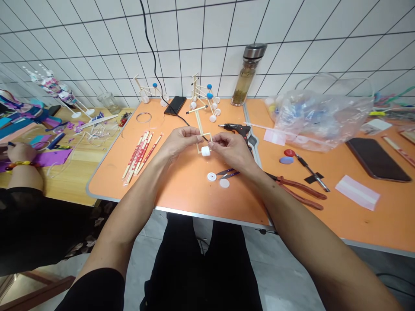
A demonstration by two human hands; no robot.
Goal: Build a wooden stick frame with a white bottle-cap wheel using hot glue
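Over the orange table [184, 194], both of my hands pinch a small frame of pale wooden sticks [199, 121]. A crossbar with dark ends tops its long stick. My left hand [180, 144] grips it from the left, fingertips closed near the lower rectangle. From the other side my right hand [231, 151] closes its thumb and fingers on the right corner. A white ridged wheel [205, 151], like bottle caps, sits at the frame's near end. Below lie a white disc [212, 176], a translucent disc [224, 183] and scissors [228, 173], partly under my right wrist.
Wrapped chopsticks [138, 157] lie left; pliers [301, 190], a pen [313, 172] and a phone [378, 160] right. Behind stand similar stick models [207, 93], a glue gun [236, 128] and a tea bottle [245, 77]. Another person's hand [21, 153] rests at far left.
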